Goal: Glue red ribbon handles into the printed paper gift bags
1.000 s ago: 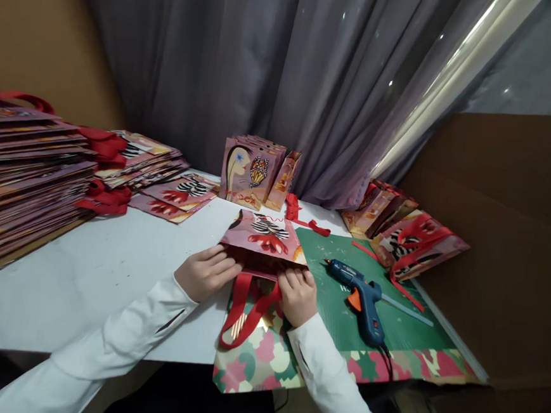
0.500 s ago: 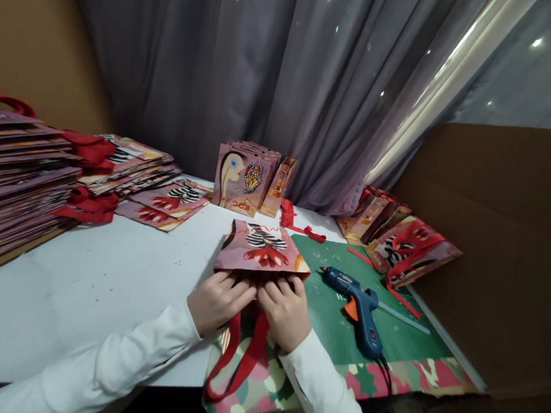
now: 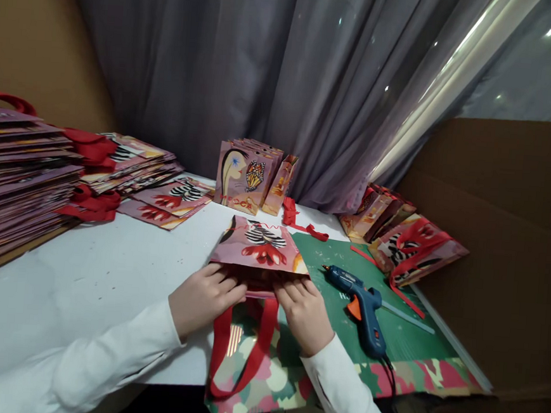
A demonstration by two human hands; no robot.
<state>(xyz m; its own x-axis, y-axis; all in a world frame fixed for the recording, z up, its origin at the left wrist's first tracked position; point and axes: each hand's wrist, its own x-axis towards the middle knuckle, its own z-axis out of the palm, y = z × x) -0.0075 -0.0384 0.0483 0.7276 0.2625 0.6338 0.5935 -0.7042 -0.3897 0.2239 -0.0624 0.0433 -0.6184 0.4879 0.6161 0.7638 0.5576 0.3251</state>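
Observation:
A small printed paper gift bag [image 3: 234, 251], with zebra stripes and a red flower, lies on its side with its mouth toward me. My left hand [image 3: 207, 300] grips the left of the mouth, and my right hand [image 3: 306, 311] grips the right. The fingertips of both hands are hidden inside the bag. Between the hands the opening gapes, and its lower edge shows. From that edge a red ribbon handle [image 3: 268, 333] loops down over the patterned sheet [image 3: 285, 385]. To the right of my right hand, a blue glue gun [image 3: 366, 319] lies on the green mat [image 3: 319, 251].
A tall stack of flat bags [image 3: 18, 199] stands at the left, beside more flat bags [image 3: 161, 201] and red ribbons [image 3: 97, 202]. Several opened bags [image 3: 242, 178] stand at the back. Other bags with ribbon [image 3: 415, 246] are at the right, by a cardboard wall [image 3: 515, 251].
My hands have moved apart, the left one leftward and the right one rightward. The bag's mouth is wider now, and its lower edge shows between them.

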